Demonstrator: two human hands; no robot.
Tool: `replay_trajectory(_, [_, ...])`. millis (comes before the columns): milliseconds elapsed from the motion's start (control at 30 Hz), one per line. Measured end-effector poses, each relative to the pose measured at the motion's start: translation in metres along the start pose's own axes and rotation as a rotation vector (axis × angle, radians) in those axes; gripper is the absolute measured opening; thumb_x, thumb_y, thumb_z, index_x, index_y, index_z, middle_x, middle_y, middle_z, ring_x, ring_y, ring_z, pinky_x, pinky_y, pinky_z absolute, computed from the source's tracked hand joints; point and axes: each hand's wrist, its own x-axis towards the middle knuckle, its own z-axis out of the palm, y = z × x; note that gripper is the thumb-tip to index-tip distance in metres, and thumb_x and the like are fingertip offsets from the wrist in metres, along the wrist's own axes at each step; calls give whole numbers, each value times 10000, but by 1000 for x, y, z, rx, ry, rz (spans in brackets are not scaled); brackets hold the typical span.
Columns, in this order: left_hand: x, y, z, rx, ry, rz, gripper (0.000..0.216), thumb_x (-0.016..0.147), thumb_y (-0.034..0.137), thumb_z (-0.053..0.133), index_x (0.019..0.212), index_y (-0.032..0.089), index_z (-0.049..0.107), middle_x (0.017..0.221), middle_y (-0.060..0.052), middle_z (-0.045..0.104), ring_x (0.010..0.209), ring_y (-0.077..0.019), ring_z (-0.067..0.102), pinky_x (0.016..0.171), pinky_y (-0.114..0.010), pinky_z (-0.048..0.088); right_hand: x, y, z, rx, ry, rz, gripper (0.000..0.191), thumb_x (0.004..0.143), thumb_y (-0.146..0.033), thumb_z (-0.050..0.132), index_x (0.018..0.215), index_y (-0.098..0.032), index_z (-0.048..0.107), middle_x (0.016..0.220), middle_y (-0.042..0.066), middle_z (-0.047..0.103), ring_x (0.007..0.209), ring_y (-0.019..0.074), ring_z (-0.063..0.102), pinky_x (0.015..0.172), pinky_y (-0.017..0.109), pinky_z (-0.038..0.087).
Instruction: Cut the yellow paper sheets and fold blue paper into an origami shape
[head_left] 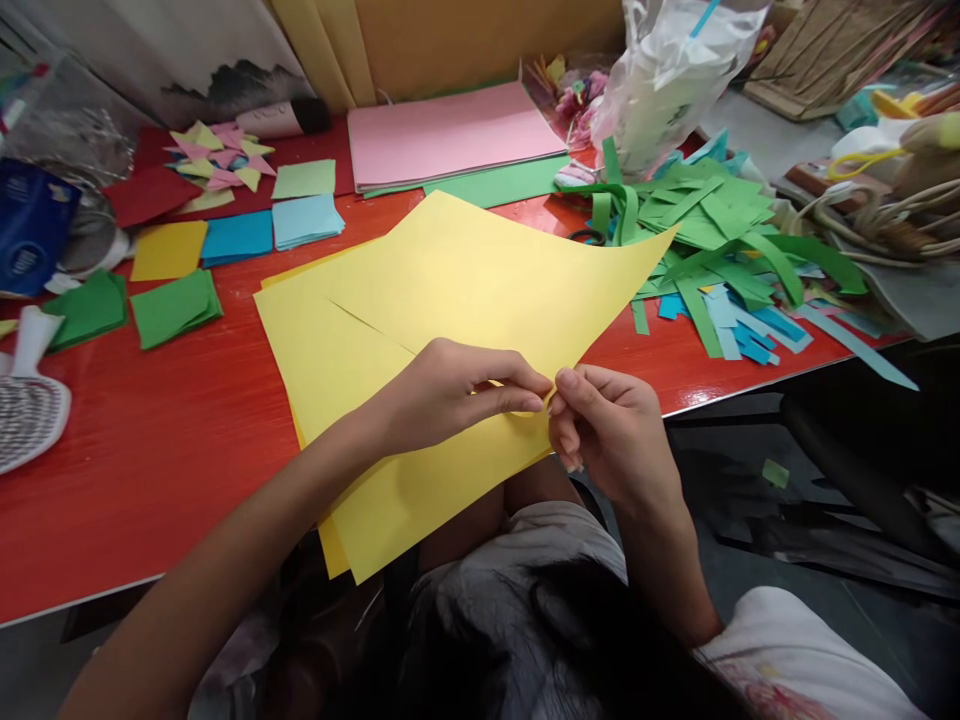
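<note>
A large sheet of yellow paper (pixel 480 260) lies at an angle across the table's front edge, its right corner curling upward. A thin dark line, a slit or a crease, runs from its left part toward my left hand (pixel 457 395). That hand rests over the sheet, with thumb and fingers pinched together at the right edge. Close against those fingertips, my right hand (pixel 611 425) pinches the same edge between thumb and curled fingers. Deeper yellow paper (pixel 334 550) peeks out underneath on the left. What lies exactly between the fingertips is hidden.
On the red table (pixel 225 430) are small green paper squares (pixel 176 308), blue ones (pixel 238 238) and a pink sheet stack (pixel 457 135). Green paper strips (pixel 712 210) pile up at right, near a bagged cup (pixel 660 90). A hairbrush (pixel 30 400) sits far left.
</note>
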Motion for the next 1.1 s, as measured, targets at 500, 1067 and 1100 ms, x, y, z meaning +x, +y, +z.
replay_trajectory(500, [0,0,-1,9,-9,17,114,837,206,625,889,143,704,812,-2,740,681,-72,647,622,-141,452,-1,-2,1,-6,6,4,285,811,-362,669,615,-160,625,383,-52,513,287,45,435,299,136,349])
replay_trajectory(1067, [0,2,0,15,-14,1,146,851,231,600,891,150,714,790,-13,736,622,-82,609,582,-181,440,0,-2,1,-58,31,-5,304,801,-390,669,606,-164,613,379,-49,508,278,55,429,291,156,339])
replay_trajectory(1100, [0,2,0,15,-13,0,146,851,231,599,888,149,715,787,-13,736,625,-82,613,582,-179,441,-1,-2,1,-61,31,-6,303,801,-390,669,607,-163,613,381,-49,509,280,55,432,293,157,342])
